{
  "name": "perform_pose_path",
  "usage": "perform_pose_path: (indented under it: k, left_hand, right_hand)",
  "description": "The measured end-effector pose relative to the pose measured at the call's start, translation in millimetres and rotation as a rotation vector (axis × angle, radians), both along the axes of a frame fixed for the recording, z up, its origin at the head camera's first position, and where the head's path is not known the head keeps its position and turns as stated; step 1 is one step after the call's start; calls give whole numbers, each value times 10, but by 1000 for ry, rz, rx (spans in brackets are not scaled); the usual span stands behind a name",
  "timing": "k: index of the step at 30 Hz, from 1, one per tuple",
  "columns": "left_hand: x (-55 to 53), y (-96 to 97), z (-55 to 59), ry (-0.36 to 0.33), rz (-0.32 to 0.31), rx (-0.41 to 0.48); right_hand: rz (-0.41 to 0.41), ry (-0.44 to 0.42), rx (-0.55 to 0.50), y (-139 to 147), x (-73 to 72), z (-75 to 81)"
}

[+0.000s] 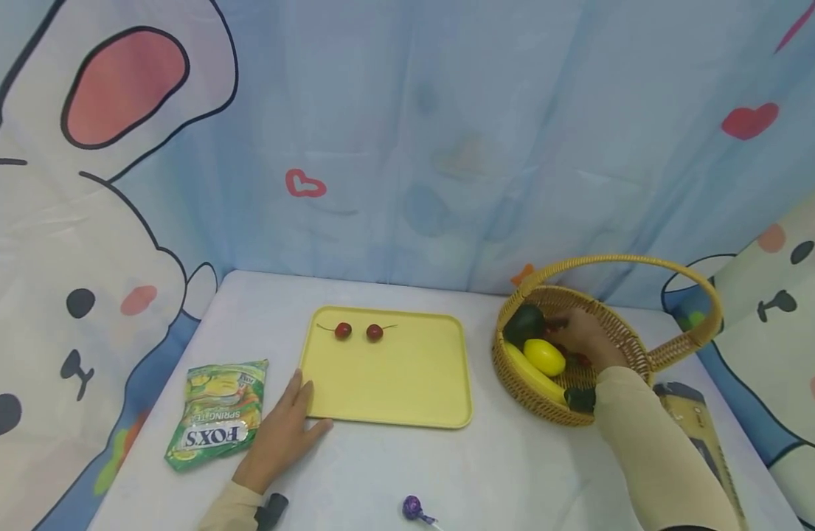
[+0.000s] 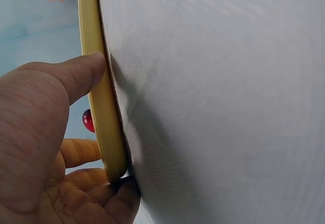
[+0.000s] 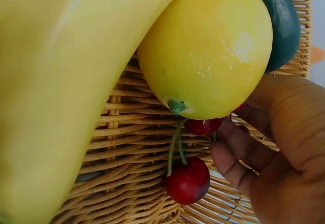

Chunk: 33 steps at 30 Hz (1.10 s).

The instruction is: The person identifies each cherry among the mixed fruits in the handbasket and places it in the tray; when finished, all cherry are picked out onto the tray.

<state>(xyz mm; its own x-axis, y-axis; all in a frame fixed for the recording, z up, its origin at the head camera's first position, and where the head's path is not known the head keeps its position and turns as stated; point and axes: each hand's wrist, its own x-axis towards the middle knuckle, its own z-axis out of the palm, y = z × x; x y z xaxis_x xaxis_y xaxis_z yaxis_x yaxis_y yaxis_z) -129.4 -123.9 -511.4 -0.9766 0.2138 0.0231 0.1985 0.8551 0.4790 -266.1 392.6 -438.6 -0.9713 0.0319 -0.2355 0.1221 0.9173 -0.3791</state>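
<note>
Right hand (image 1: 583, 333): inside the wicker basket (image 1: 533, 403), back uppermost, fingers directed left. Fingertips lie among the fruit, partly covered by the lemon (image 3: 208, 51); whether they pinch anything cannot be told.

Cherries: two show at this hand in the right wrist view. The upper cherry (image 3: 203, 126) sits directly at the fingertips, half hidden by the lemon. The lower cherry (image 3: 188, 181) lies just beside the fingers, fully exposed on the weave. A pair of thin stems (image 3: 175, 150) runs from the lemon's underside toward the lower cherry, in that view nearly upright and slanting across the line of the fingers.

Left hand (image 1: 284, 428): not clenched; thumb on the near rim of the yellow tray (image 1: 387, 383), fingers along its left side, the near left corner between them. It stands well apart from the basket, so the right hand is clearly nearer the basket cherries.

Bearing: the tray lies left of the basket, table showing between. Two further cherries (image 1: 375, 332) rest near its far edge, stems pointing outward in opposite directions.
</note>
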Motion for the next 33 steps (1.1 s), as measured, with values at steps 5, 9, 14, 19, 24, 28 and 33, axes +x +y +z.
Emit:
perform_pose_path:
  k: [5, 9, 14, 19, 24, 28, 33]
  left_hand:
    - [10, 1, -17, -13, 12, -6]
    - [19, 2, -18, -13, 11, -3]
    - [30, -10, -21, -13, 20, -3]
    - [31, -14, -25, -12, 20, 0]
    - [9, -9, -37, 3, 6, 17]
    - [-5, -6, -37, -3, 2, 18]
    - [-15, -4, -37, -10, 8, 13]
  right_hand:
    - [5, 26, -26, 46, 9, -84]
    - [-11, 63, -63, 82, 41, -60]
    - [-46, 118, -76, 11, 113, 181]
    - [-89, 184, -142, -126, 335, 430]
    - [-87, 301, -203, -288, 694, 563]
    - [-51, 444, -219, -594, 930, 597]
    - [25, 550, -296, -1156, 1022, 497]
